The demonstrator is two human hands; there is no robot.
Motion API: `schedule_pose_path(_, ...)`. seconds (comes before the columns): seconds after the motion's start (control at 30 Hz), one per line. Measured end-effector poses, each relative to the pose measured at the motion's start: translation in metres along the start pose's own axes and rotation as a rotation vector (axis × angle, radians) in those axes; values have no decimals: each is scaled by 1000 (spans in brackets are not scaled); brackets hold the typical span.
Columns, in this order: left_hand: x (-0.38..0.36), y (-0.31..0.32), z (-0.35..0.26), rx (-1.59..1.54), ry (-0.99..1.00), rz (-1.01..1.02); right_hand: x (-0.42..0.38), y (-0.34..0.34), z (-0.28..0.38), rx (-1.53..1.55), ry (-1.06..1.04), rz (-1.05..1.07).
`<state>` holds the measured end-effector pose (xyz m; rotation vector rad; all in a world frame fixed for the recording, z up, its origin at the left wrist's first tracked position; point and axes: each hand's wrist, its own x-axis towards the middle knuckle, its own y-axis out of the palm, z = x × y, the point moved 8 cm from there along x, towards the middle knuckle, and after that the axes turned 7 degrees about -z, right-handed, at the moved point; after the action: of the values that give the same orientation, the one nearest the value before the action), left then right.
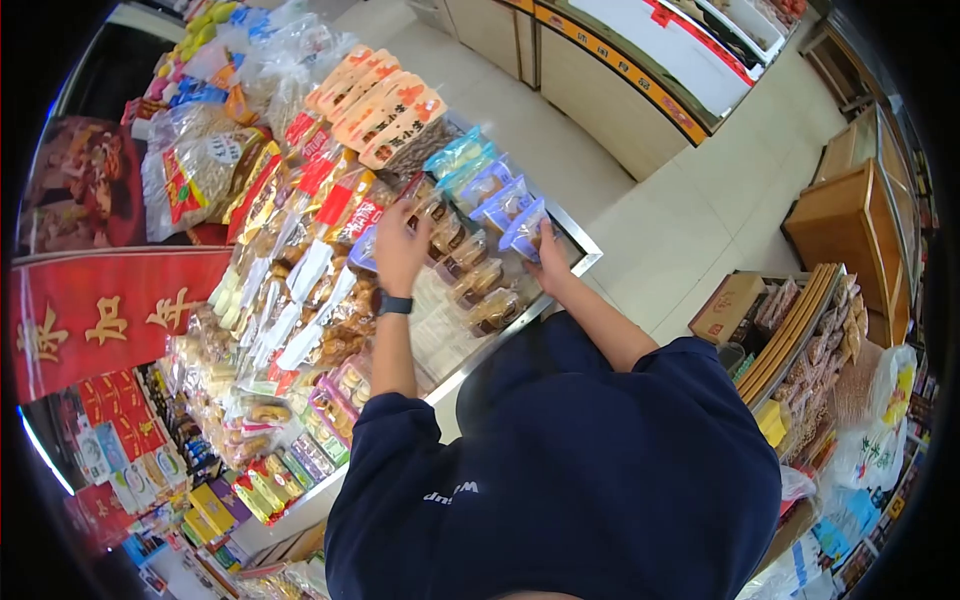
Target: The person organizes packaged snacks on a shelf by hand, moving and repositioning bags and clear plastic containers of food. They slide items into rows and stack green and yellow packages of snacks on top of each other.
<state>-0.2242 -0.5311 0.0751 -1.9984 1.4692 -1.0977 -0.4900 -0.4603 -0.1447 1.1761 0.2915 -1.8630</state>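
Observation:
At the end of a row of purple-edged packages, my right hand [548,262] has its fingers and thumb around the edge of one purple package [525,230]. My left hand [400,245], with a dark band on its wrist, is over the display among clear packs of brown food [465,255]. Its fingers are curled, and what they hold is too small to tell. Another purple-edged package [363,250] lies just left of that hand. Light-blue packages [460,155] stand beyond the purple ones.
The metal-edged display [590,250] is filled on the left with bagged snacks [320,290] and orange-and-white packs [400,120]. A counter [610,90] stands beyond the tiled floor [700,220]. At the right are a cardboard box [728,308], a wooden cabinet [850,215] and more bagged goods.

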Motion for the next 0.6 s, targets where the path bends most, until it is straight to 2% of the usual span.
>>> schedule_pose_path(0.07, 3, -28, 35, 175, 49, -62, -7, -1, 6, -13, -17, -35)
schedule_pose_path(0.17, -1, -27, 100, 398, 77, 59, -2, -3, 4, -16, 8, 62)
schedule_pose_path(0.27, -13, -11, 135, 483, -62, 304, -20, -3, 8, -30, 17, 106)
schedule_pose_path(0.37, -13, -4, 119, 640, -81, 394, -4, -17, -11, -94, 25, 73)
schedule_pose_path(0.47, -14, 3, 127, 668, -23, 368, -22, -28, -12, -103, 66, 44)
schedule_pose_path(0.6, -11, -12, 121, 543, -46, 386, -40, -45, -8, -86, 133, 110)
